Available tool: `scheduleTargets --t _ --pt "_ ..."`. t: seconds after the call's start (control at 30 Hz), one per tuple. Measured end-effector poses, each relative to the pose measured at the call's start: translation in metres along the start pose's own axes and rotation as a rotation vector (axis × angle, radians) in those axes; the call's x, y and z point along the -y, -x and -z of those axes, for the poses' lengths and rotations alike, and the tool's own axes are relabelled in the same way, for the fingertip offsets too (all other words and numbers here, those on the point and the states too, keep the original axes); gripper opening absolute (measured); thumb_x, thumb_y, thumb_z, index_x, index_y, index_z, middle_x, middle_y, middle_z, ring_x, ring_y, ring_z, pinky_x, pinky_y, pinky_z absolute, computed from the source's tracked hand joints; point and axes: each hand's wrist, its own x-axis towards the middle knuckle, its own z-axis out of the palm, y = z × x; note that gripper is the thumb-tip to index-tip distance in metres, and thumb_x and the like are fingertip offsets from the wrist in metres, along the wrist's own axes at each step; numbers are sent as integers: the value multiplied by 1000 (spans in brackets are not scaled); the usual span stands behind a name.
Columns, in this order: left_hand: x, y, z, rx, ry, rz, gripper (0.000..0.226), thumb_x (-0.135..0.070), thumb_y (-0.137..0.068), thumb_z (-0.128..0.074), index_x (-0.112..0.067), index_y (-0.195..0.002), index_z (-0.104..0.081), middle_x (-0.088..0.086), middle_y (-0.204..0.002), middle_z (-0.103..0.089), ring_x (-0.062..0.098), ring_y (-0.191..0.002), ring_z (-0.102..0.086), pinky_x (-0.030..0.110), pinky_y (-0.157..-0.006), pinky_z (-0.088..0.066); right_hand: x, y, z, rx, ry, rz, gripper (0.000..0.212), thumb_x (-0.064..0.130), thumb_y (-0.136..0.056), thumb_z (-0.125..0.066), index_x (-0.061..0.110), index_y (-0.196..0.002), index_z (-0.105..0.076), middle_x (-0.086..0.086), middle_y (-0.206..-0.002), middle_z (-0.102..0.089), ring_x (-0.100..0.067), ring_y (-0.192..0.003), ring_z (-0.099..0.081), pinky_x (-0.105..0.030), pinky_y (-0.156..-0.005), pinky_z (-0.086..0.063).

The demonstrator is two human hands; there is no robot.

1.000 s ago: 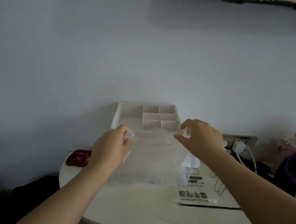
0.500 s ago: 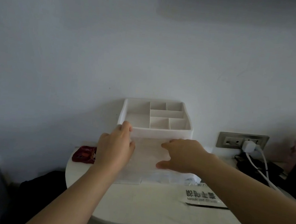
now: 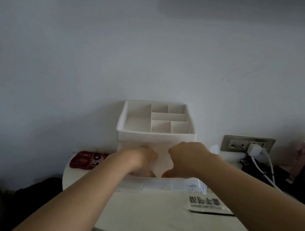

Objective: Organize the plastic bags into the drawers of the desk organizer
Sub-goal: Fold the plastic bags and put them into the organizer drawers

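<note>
plastic bag [image 3: 162, 161] between and under hands [image 3: 140, 161]

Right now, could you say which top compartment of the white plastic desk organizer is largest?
The left compartment, running front to back; all others are smaller.

The left hand [image 3: 140, 161] and right hand [image 3: 190, 159] had held the clear plastic bag [image 3: 160, 163] spread high; they dropped, drew together and pushed it into the desk organizer's [image 3: 155, 136] open drawer [image 3: 159, 184], fingers curled.

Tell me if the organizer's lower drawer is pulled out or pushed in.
Pulled out: the drawer front sits well forward of the organizer, and the left hand and right hand reach down into it.
</note>
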Motion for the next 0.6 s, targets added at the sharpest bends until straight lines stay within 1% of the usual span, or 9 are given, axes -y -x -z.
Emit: scheduleTargets --t 0.07,0.13,0.23,0.3,0.33,0.4,0.47,0.53,0.6 --pt "4 -8 -4 17 -60 38 72 -40 -86 -61 -27 -147 -25 6 -152 -22 28 -136 -30 40 -110 -31 0 -2 -1 26 68 -27 48 63 -81 -56 16 -91 -55 5 -76 -50 -15 -77 -52 -26 -71 -38" --pt "7 -13 -7 4 -64 51 73 -39 -87 -61 -30 -148 -22 5 -153 -18 29 -137 -27 43 -110 -30 0 -6 -2 29 112 -30 42 59 -82 -58 19 -91 -53 5 -74 -46 -16 -77 -48 -26 -75 -34" --pt "8 -14 -7 -27 -47 41 66 -35 -88 -60 -27 -145 -29 5 -151 -27 28 -133 -35 40 -107 -34 -8 -6 -3 8 85 5 52 57 -80 -63 17 -114 -57 3 -103 -59 -16 -94 -53 -27 -85 -36" --pt "8 -6 -4 -57 -37 21 61 -38 -86 -61 -22 -141 -38 5 -147 -36 25 -130 -40 37 -105 -36 -20 0 1 -28 -110 31 61 55 -78 -66 21 -127 -53 3 -127 -56 -13 -108 -53 -29 -94 -40" --pt "8 1 -2 -80 -12 11 63 -40 -86 -62 -21 -142 -38 4 -147 -37 23 -131 -39 34 -107 -34 -28 6 5 -44 -247 50 61 53 -79 -65 23 -130 -50 4 -133 -53 -9 -109 -52 -25 -93 -41" --pt "10 19 4 -155 81 -21 64 -42 -87 -62 -22 -143 -38 -1 -148 -37 17 -133 -38 24 -105 -31 -44 20 18 -114 -466 79 55 50 -83 -62 24 -130 -51 7 -131 -54 -1 -101 -49 -14 -86 -38" --pt "5 37 12 -264 264 -100 51 -44 -87 -61 -28 -134 -50 -10 -137 -51 5 -118 -51 16 -91 -38 -56 35 29 -236 -672 36 45 48 -84 -61 27 -123 -56 14 -115 -62 1 -88 -56 -9 -75 -40" --pt "-10 52 20 -384 539 -202 43 -55 -81 -62 -35 -120 -58 -22 -120 -60 -10 -98 -57 11 -80 -41 -57 49 36 -302 -963 -30 37 44 -84 -61 32 -119 -58 11 -100 -67 -11 -82 -65 -23 -71 -53" --pt "-27 63 25 -435 746 -318 54 -72 -68 -62 -41 -112 -58 -26 -110 -62 -12 -96 -59 17 -85 -45 -50 59 40 -312 -1126 -50 31 37 -89 -59 33 -119 -57 1 -102 -69 -21 -88 -67 -39 -80 -56"
